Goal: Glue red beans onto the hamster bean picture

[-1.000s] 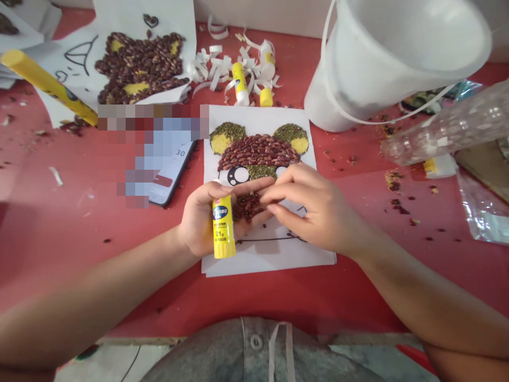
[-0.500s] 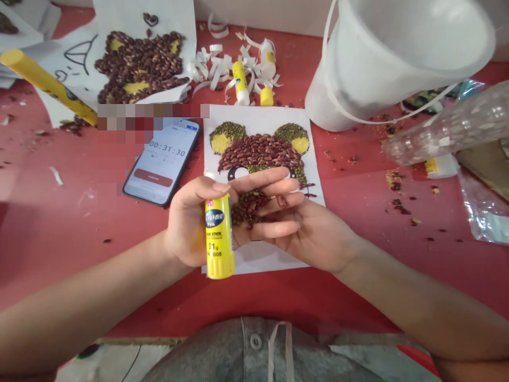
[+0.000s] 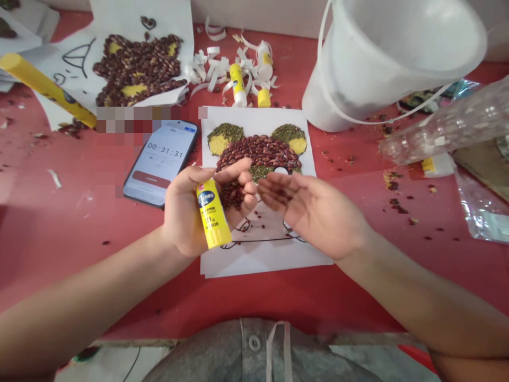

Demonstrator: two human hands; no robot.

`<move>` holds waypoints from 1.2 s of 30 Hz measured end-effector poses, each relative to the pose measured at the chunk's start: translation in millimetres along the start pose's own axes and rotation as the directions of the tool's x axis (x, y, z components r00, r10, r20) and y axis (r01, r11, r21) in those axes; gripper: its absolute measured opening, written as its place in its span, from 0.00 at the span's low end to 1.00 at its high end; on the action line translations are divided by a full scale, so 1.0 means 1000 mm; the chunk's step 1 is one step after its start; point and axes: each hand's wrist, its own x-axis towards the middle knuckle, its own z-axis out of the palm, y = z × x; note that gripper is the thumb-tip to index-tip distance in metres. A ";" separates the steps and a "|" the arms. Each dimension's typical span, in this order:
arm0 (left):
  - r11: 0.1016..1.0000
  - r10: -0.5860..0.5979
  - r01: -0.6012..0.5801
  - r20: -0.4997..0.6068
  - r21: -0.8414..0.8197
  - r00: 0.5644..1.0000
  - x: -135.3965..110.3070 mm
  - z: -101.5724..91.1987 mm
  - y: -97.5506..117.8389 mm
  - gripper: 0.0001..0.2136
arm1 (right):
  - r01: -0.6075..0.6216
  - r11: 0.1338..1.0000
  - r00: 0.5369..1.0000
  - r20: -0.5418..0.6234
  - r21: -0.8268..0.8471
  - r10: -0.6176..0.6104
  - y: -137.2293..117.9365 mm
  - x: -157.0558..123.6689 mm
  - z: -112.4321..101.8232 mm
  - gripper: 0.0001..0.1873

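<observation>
My left hand (image 3: 186, 212) is cupped over the lower part of a white sheet (image 3: 262, 254), gripping a yellow glue stick (image 3: 210, 215) against the palm and holding a heap of red beans (image 3: 233, 191) in its curled fingers. My right hand (image 3: 314, 209) hovers beside it, palm up, fingers spread and slightly curled, with nothing in it. The sheet carries a bear-head picture (image 3: 258, 151) filled with red beans, green ears with yellow centres, and a drawn outline below.
A phone (image 3: 161, 162) showing a timer lies left of the sheet. Behind are another bean picture (image 3: 135, 69), glue sticks (image 3: 237, 85) among paper curls, a long yellow tube (image 3: 43, 85), a white bucket (image 3: 382, 63) and clear plastic bags (image 3: 449, 127) at right. Loose beans dot the red table (image 3: 59, 212).
My right hand drew away from the left one and turned palm up and empty. My left hand closed more around the beans and tilted the glue stick.
</observation>
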 end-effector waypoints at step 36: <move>0.989 -0.148 0.141 0.165 0.054 0.975 0.006 -0.010 -0.019 0.11 | 0.539 -0.332 0.680 0.633 -0.774 -0.370 -0.009 -0.007 0.000 0.07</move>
